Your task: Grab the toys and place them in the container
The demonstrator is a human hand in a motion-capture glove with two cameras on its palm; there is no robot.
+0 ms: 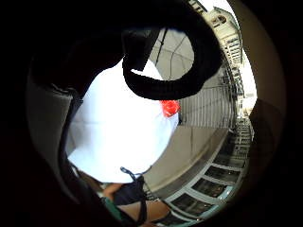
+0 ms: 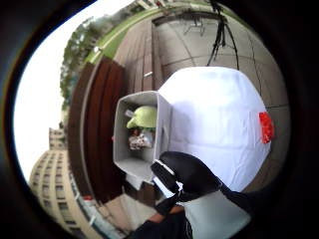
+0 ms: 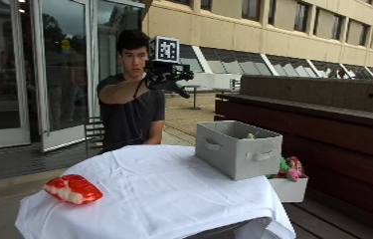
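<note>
The gloved right hand (image 3: 173, 77) is raised high above the table (image 3: 166, 199), fingers relaxed, holding nothing. A red-and-white toy (image 3: 73, 189) lies on the cloth, well apart from the grey container (image 3: 237, 148), which holds a green toy (image 2: 143, 117). No readable writing shows.

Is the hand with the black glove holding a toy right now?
No. The gloved right hand is raised in the air, holding nothing. The red and white toy lies on the white tablecloth.

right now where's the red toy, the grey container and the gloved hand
red toy (image 3: 73, 189): outside view, middle of its top.
grey container (image 3: 242, 158): outside view, near side wall.
gloved right hand (image 3: 166, 73): outside view, middle of the raised glove.
</note>
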